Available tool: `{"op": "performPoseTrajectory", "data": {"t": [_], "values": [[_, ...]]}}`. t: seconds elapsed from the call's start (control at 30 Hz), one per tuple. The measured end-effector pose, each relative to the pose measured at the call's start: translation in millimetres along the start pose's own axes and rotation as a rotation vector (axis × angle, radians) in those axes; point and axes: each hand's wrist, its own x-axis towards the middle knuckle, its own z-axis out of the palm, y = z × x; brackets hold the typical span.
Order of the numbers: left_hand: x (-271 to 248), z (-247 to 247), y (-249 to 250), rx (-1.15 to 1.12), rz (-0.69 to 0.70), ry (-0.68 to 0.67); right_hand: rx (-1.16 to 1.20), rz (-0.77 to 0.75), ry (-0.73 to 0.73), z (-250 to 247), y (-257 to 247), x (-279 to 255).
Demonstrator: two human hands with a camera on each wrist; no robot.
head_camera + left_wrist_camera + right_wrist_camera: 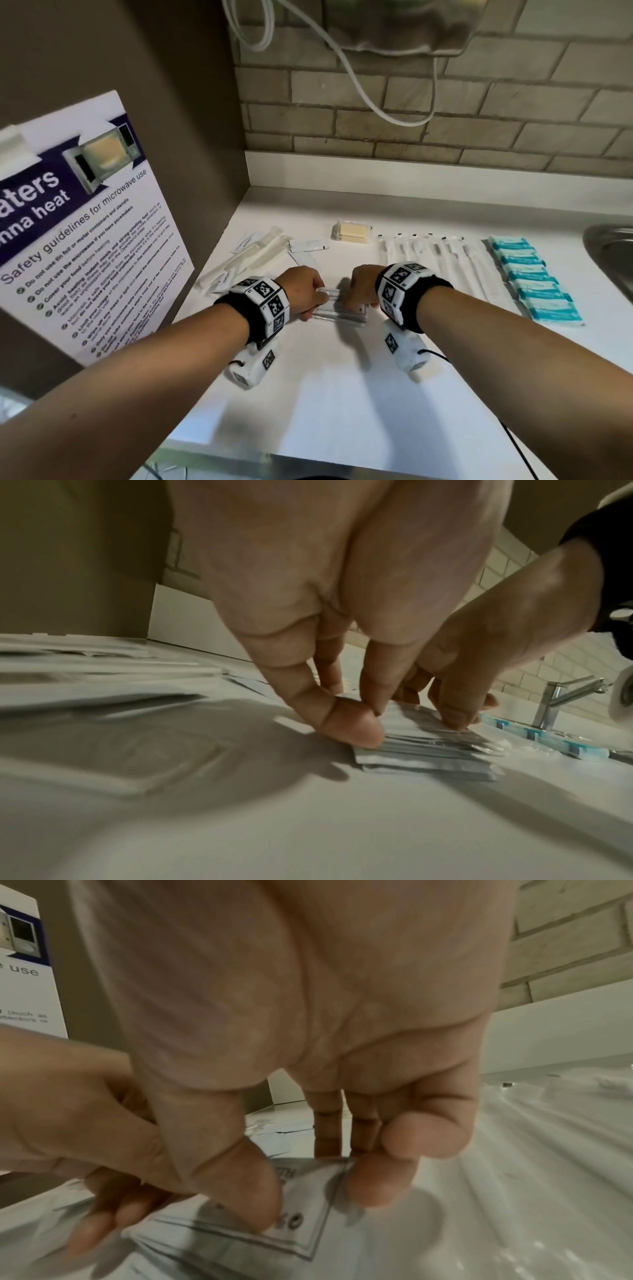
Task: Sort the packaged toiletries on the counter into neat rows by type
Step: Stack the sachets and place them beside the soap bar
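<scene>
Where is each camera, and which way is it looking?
Head: worn on the head, looks down at the counter; both forearms, left hand and right hand show.
Left wrist: low under the left hand, looks along its fingers toward the tap.
Right wrist: under the right hand, faces the poster.
All three share the stack of sachets, which both hands pinch.

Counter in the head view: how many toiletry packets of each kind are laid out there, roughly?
Teal packets: about 8
Long white packets with black tips: 6
Small white sachets: 2
Stack of yellow pads: 1
Stack of clear sachets: 1
Comb packets: overlapping, cannot count
Total: about 18, each stack counted as 1, combs left out
</scene>
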Motion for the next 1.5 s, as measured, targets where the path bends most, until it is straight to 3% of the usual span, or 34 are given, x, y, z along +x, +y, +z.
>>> {"op": "performPoseTrajectory", "data": {"t": [0.07, 0.13, 0.27, 0.37, 0.5, 0.63, 0.9, 1.03, 1.17, 1.3, 1.4, 1.5], "values": [[-0.9, -5.1, 3.6, 0.049, -0.002, -0.007, -0.038, -0.005, -0.036, -3.7, -2.5, 4.4], [0.0, -11.6, 5.9, 0.067, -0.006, -0.004, 0.028, -0.051, 0.003, -25.6, -17.6, -40.2], [3.8, -38.1, 9.1, -0.075, -0.015, 0.078, 0.106, -0.124, 0.09, -56.0, -33.2, -65.2], [14.5, -74.2, 7.1, 0.07, 0.016, 0.216, 0.11, -0.181, 0.168, -74.4, -40.8, -54.4], [34.3, -113.9, -2.2, 0.256, -0.047, 0.313, 0.061, -0.209, 0.245, -86.4, -53.7, -36.7], [56.3, -137.6, -7.9, 0.349, -0.119, 0.383, 0.007, -0.253, 0.231, -91.4, -71.9, -10.5], [96.0, -137.9, -35.5, 0.478, -0.358, 0.336, -0.053, -0.288, 0.271, -94.4, -84.7, 40.0], [112.1, -140.8, -39.9, 0.604, -0.4, 0.29, -0.073, -0.313, 0.231, -90.7, -86.1, 79.4], [115.6, -145.2, -38.2, 0.549, -0.463, 0.32, -0.079, -0.325, 0.196, -99.4, -88.2, 72.1], [121.1, -144.5, -45.2, 0.561, -0.482, 0.266, -0.06, -0.287, 0.188, -101.7, -87.4, 59.4], [112.3, -140.6, -39.7, 0.503, -0.403, 0.288, -0.074, -0.269, 0.208, -98.1, -86.4, 56.1], [105.0, -140.7, -33.8, 0.341, -0.317, 0.415, -0.006, -0.291, 0.211, -100.5, -83.9, 46.4]]}}
